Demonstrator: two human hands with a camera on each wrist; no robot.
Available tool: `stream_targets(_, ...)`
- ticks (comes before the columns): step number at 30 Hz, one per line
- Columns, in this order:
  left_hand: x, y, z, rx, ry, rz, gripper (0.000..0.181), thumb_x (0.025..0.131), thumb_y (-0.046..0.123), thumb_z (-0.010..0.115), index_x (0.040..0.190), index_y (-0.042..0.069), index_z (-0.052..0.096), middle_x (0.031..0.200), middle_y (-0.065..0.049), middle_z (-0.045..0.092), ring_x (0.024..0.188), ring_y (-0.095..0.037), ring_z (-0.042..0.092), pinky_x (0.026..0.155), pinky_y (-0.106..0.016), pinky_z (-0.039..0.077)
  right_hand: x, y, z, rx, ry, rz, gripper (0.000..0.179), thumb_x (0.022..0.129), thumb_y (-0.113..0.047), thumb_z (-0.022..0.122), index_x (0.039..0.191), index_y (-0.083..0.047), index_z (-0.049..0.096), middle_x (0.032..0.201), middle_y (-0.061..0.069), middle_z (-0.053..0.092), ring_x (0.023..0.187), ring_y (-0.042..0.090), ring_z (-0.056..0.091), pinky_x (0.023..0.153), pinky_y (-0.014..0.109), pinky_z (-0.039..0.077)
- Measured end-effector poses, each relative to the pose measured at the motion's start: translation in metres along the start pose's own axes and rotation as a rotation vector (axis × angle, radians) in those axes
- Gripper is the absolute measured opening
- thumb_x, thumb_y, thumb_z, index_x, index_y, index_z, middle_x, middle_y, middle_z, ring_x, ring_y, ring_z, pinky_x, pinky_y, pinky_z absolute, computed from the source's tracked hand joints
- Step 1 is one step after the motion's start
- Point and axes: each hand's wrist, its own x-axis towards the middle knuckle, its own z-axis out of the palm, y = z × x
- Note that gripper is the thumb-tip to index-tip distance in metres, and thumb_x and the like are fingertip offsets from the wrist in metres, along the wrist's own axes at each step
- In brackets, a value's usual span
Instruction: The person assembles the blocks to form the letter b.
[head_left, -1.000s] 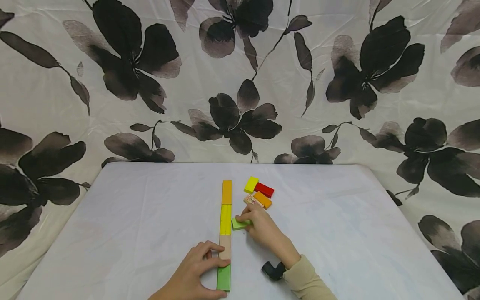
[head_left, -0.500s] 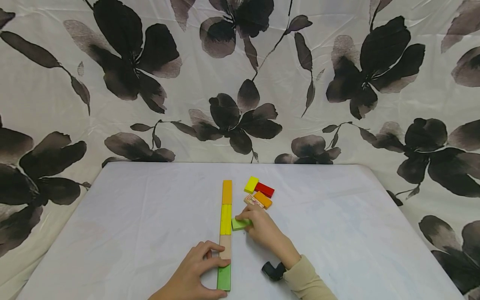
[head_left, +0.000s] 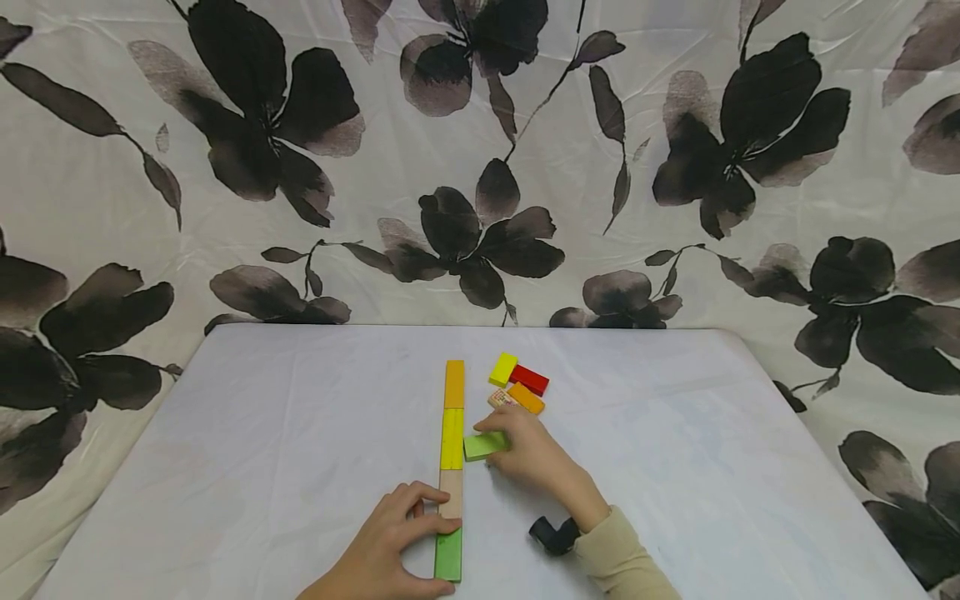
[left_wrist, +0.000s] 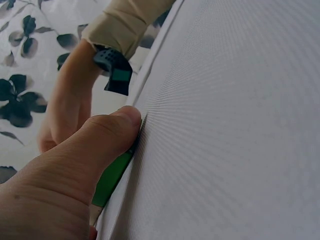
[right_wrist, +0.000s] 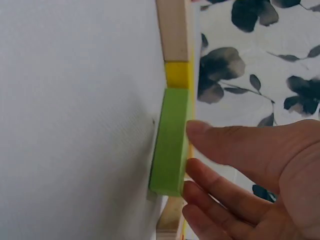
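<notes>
A straight row of flat wooden blocks runs away from me: a green block point(head_left: 448, 557) nearest, then a plain wood block point(head_left: 451, 483), a yellow block point(head_left: 452, 438) and an orange block point(head_left: 454, 385). My left hand point(head_left: 390, 542) holds the green block, thumb at its near end, fingertips at its far end and on the plain block. A light green block point(head_left: 484, 446) lies crosswise with its left end against the row's yellow block. My right hand point(head_left: 532, 450) is at its right end; in the right wrist view the thumb and relaxed fingers point(right_wrist: 210, 175) lie along one side, apart.
Beyond my right hand sit a loose yellow block point(head_left: 502, 368), a red block point(head_left: 529, 380), another orange block point(head_left: 527, 397) and a partly covered patterned block point(head_left: 501, 399). A black wrist camera point(head_left: 553, 535) hangs below my right wrist. A floral cloth point(head_left: 480, 167) rises behind the white table point(head_left: 262, 467).
My right hand has shifted slightly to the right and its fingers have loosened, so more of the light green block shows. My left hand and the row stay in place.
</notes>
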Motion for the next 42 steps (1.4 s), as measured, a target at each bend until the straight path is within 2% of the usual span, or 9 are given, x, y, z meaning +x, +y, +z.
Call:
stream_targets(3, 0.000, -0.001, 0.000, 0.000, 0.005, 0.012, 0.053, 0.071, 0.050, 0.086, 0.118, 0.030, 0.069, 0.127, 0.002, 0.052, 0.095, -0.003, 0.043, 0.076, -0.024, 0.037, 0.000, 0.006, -0.005, 0.060, 0.028, -0.007, 0.030, 0.087, -0.003, 0.072, 0.116, -0.005, 0.072, 0.121, 0.008, 0.066, 0.120, 0.028, 0.055, 0.102, 0.049, 0.043)
stream_targets(8, -0.001, -0.001, 0.001, 0.001, 0.013, 0.013, 0.054, 0.070, 0.049, 0.087, 0.117, 0.030, 0.070, 0.127, 0.002, 0.053, 0.095, -0.003, 0.043, 0.076, -0.024, 0.037, 0.002, 0.020, -0.009, 0.131, 0.143, -0.067, 0.025, 0.092, 0.000, 0.065, 0.116, -0.003, 0.072, 0.118, 0.007, 0.067, 0.106, 0.024, 0.061, 0.092, 0.043, 0.050)
stream_targets(11, -0.001, -0.001, 0.001, -0.002, 0.014, -0.007, 0.054, 0.069, 0.050, 0.088, 0.117, 0.031, 0.071, 0.127, 0.004, 0.054, 0.095, -0.001, 0.043, 0.077, -0.023, 0.037, 0.003, 0.027, -0.010, 0.145, 0.172, -0.079, 0.029, 0.094, 0.001, 0.062, 0.122, -0.002, 0.069, 0.125, 0.009, 0.065, 0.111, 0.025, 0.062, 0.092, 0.042, 0.051)
stream_targets(17, 0.000, -0.001, 0.001, -0.001, 0.038, 0.031, 0.054, 0.069, 0.048, 0.088, 0.117, 0.030, 0.070, 0.126, 0.003, 0.054, 0.094, -0.003, 0.043, 0.076, -0.024, 0.036, 0.002, 0.037, -0.012, 0.109, 0.076, -0.057, 0.042, 0.098, -0.002, 0.054, 0.140, -0.003, 0.055, 0.147, 0.012, 0.050, 0.140, 0.029, 0.039, 0.110, 0.049, 0.033)
stream_targets(21, -0.001, -0.001, 0.001, 0.000, 0.039, 0.028, 0.054, 0.069, 0.049, 0.088, 0.117, 0.031, 0.071, 0.126, 0.003, 0.054, 0.095, -0.002, 0.043, 0.077, -0.023, 0.036, 0.001, 0.040, -0.013, 0.024, 0.017, -0.071, 0.046, 0.099, -0.003, 0.054, 0.144, -0.002, 0.050, 0.151, 0.012, 0.045, 0.144, 0.031, 0.032, 0.114, 0.053, 0.023)
stream_targets(25, -0.001, -0.001, 0.001, 0.007, 0.032, 0.015, 0.054, 0.069, 0.050, 0.088, 0.116, 0.031, 0.071, 0.127, 0.004, 0.054, 0.095, -0.001, 0.043, 0.077, -0.022, 0.036, 0.000, 0.041, -0.013, -0.004, -0.004, -0.073, 0.047, 0.098, -0.002, 0.054, 0.145, -0.002, 0.047, 0.152, 0.012, 0.043, 0.146, 0.032, 0.026, 0.116, 0.056, 0.016)
stream_targets(33, -0.003, -0.002, 0.002, 0.009, 0.005, -0.026, 0.054, 0.067, 0.052, 0.088, 0.115, 0.032, 0.072, 0.128, 0.005, 0.054, 0.095, 0.000, 0.043, 0.077, -0.022, 0.036, -0.009, 0.044, -0.016, -0.057, -0.024, -0.056, 0.047, 0.098, 0.001, 0.054, 0.145, -0.003, 0.047, 0.151, 0.013, 0.043, 0.147, 0.035, 0.021, 0.114, 0.059, 0.016)
stream_targets(42, -0.003, -0.003, 0.003, 0.004, 0.015, 0.006, 0.054, 0.070, 0.051, 0.087, 0.117, 0.031, 0.070, 0.128, 0.004, 0.052, 0.097, -0.002, 0.044, 0.077, -0.023, 0.037, -0.029, 0.052, -0.027, -0.085, -0.053, -0.065, 0.046, 0.099, 0.002, 0.052, 0.144, -0.004, 0.049, 0.151, 0.013, 0.042, 0.147, 0.038, 0.019, 0.113, 0.060, 0.017)
